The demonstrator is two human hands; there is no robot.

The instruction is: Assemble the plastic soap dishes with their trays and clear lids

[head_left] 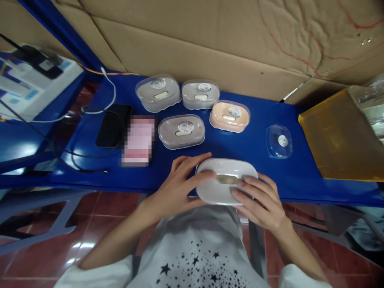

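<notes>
Over the front edge of the blue table [237, 152], my left hand [183, 180] and my right hand [264, 200] hold a whitish oval plastic box [210, 194] between them. An oval recess or opening shows in the middle of its upper face. My left fingers and thumb grip its left end; my right fingers lie across the right end. Beyond my hands stand several similar lidded boxes: a grey one [168, 132], two more pale ones at the back, and a peach one [219, 120]. A see-through lid [274, 146] with a round sticker lies to the right.
A yellow-taped carton [333, 140] stands on the table's right end. To the left lie a phone with a blurred screen [138, 142], a black flat object [111, 128] and loose cables. A power strip [39, 88] sits farther left. Brown cardboard [192, 44] lines the back.
</notes>
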